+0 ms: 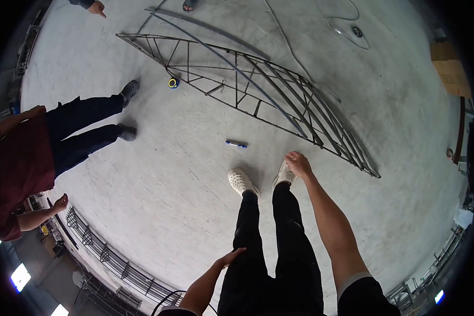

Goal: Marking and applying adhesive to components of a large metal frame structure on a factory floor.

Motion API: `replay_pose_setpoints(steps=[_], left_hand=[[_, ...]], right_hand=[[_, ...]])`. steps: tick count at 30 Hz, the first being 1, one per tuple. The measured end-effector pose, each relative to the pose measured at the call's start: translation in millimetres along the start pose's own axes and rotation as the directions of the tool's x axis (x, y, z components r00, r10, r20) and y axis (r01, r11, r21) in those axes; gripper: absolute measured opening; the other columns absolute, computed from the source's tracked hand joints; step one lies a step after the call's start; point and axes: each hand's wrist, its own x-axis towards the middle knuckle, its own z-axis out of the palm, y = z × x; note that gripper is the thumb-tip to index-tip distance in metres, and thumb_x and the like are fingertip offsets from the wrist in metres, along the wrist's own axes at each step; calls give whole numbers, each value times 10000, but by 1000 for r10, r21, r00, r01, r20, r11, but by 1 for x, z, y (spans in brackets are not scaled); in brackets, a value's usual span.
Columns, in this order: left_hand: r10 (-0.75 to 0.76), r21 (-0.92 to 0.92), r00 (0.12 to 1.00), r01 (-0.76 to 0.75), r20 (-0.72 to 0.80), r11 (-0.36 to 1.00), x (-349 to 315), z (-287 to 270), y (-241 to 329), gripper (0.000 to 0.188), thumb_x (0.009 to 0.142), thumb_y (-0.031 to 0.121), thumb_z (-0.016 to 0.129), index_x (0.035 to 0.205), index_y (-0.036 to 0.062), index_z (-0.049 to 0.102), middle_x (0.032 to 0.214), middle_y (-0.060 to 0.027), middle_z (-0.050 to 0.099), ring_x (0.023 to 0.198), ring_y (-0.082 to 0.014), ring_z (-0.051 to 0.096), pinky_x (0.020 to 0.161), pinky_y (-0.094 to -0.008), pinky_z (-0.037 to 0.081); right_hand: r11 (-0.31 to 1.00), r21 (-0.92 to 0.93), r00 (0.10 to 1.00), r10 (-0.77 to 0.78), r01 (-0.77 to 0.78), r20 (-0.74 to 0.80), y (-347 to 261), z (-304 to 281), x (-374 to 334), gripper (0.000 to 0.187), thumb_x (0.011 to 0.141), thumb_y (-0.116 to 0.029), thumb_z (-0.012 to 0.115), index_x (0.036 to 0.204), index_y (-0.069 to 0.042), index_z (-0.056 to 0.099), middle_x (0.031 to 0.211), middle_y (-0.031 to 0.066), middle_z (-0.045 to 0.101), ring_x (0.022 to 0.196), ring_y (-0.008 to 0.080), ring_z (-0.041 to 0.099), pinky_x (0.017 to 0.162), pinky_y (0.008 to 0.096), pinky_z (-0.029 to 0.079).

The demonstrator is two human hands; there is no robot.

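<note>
Frame (pixel 236 87) lies toward the floor's (pixel 168 158) far edge, looking mostly joined; a long bar (pixel 218 55) across it maybe needs fixing. The left hand (pixel 231 257), fingers spread, touches the left leg (pixel 248 229). The right hand (pixel 298 164) curls by a shoe (pixel 283 174); I cannot tell if it pinches anything.

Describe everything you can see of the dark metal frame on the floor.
The frame is a long, dark lattice of slim bars, metal by its look, with cross-braces making triangular gaps. It lies on the pale floor, tapering toward both ends, with several long bars close together in its right half. A lighter bar crosses it, apparently resting on it. A tape measure sits by its left part; the right hand shows apart from it.
</note>
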Motion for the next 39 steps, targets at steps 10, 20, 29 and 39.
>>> replay_pose_setpoints(steps=[10,20,29,39], left_hand=[[2,-59,1000,-1,9,998,4,-4,-9,858,872,663,556,1433,23,456,1360,-88,572,1223,-206,533,1089,-323,368],[46,-37,994,-49,-99,998,3,20,18,899,854,641,598,1417,-39,434,1372,-149,542,1243,-232,515,1081,-314,371],[134,-36,974,-142,-181,989,1,37,36,903,863,630,595,1436,-42,408,1362,-145,544,1228,-219,516,1067,-301,379],[133,-39,971,-144,-198,989,-5,56,57,906,860,576,636,1431,-81,385,1393,-189,508,1274,-247,484,1084,-321,366]], right_hand=[[998,-51,998,36,-33,59,48,0,-22,300,881,-309,666,1005,-37,687,945,127,724,871,293,698,767,382,550],[987,-31,951,-162,159,-265,-22,-94,121,312,856,-354,693,973,-64,697,841,91,708,748,201,677,652,338,536],[658,-714,970,-183,240,157,-64,-85,137,297,798,-305,699,999,-87,711,1011,150,717,965,322,686,859,408,547],[691,-672,963,-173,267,205,-47,-124,116,237,782,-226,709,958,-67,712,935,161,717,916,337,688,822,423,546]])
